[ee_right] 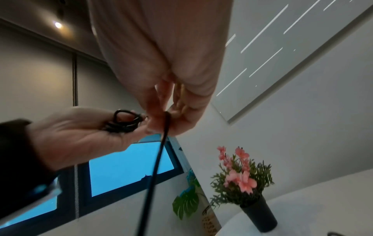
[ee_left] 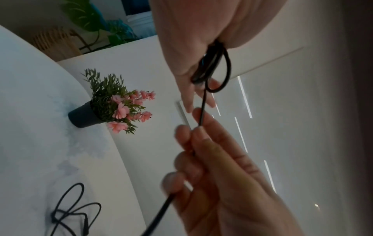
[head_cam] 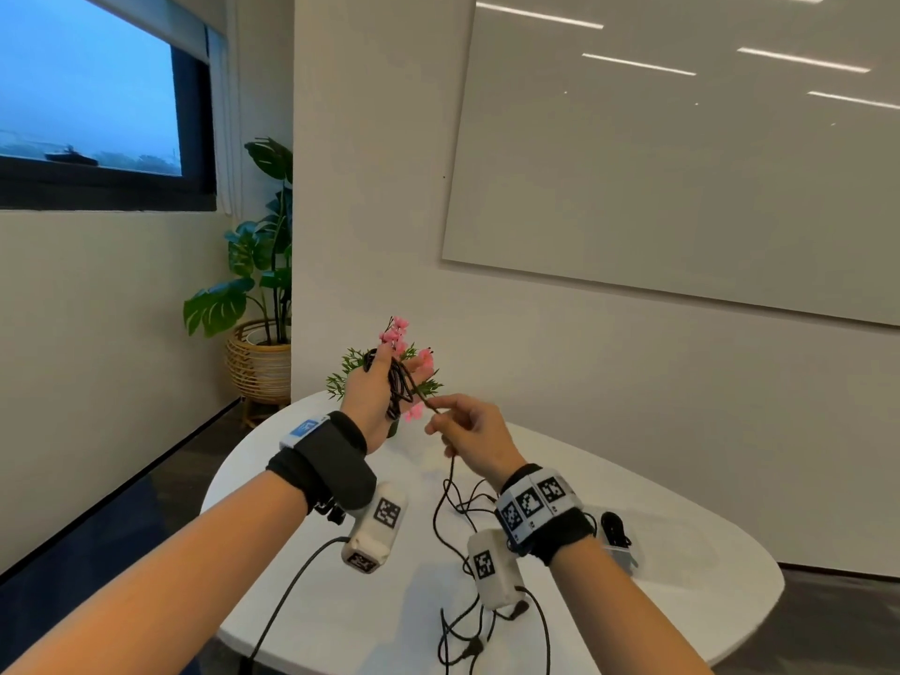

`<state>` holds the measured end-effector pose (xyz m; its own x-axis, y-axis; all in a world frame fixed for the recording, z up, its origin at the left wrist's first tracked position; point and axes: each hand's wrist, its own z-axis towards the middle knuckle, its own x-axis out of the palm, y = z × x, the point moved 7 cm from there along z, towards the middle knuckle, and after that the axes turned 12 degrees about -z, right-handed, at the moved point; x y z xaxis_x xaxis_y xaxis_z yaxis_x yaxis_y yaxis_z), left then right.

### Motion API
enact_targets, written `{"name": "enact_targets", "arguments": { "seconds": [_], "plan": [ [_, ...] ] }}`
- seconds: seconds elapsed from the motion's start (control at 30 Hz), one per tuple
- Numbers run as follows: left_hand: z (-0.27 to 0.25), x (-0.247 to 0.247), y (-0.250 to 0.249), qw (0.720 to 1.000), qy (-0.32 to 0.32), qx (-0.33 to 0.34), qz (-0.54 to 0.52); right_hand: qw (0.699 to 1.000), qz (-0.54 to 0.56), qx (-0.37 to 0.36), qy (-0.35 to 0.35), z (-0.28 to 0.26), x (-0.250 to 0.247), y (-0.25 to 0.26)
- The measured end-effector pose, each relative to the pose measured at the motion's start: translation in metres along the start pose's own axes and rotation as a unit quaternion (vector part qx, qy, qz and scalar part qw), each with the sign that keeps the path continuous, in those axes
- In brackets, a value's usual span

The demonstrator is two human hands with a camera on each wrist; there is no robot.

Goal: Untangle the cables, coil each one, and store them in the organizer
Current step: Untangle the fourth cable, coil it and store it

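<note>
progress: early, first coil half wound | left hand (head_cam: 371, 392) grips thin black cable coil (head_cam: 400, 382) | right hand (head_cam: 470, 433) pinches its free run | left: tangled black cables (head_cam: 479, 626) on white table (head_cam: 682, 552), nothing seen stored

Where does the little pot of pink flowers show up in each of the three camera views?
Head view: pot of pink flowers sits centre frame at the table's far edge, mostly hidden behind the left hand.
Left wrist view: left of centre, lying sideways in the picture.
Right wrist view: lower right, upright.
Shared landmark: the black cable coil held in the left hand.
</note>
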<state>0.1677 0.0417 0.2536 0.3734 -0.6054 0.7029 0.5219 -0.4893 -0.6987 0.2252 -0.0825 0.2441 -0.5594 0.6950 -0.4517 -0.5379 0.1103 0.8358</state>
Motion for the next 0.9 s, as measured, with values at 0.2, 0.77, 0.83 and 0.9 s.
{"name": "enact_targets", "arguments": {
  "seconds": [0.2,0.77,0.83,0.9],
  "plan": [
    [0.003,-0.017,-0.021,0.972,-0.111,0.095,0.184,0.983,-0.089,0.043,0.157,-0.027,0.04,-0.009],
    [-0.042,0.018,0.02,0.805,0.259,-0.032,0.534,0.982,-0.161,-0.096,-0.011,0.006,-0.041,0.044],
    [-0.043,0.015,0.024,0.759,0.265,-0.061,0.592,0.989,-0.121,-0.084,-0.003,0.005,-0.044,0.036],
    [-0.044,0.011,0.03,0.781,0.265,-0.126,0.551,0.993,-0.086,-0.077,0.005,0.004,-0.045,0.03]
  ]
}}
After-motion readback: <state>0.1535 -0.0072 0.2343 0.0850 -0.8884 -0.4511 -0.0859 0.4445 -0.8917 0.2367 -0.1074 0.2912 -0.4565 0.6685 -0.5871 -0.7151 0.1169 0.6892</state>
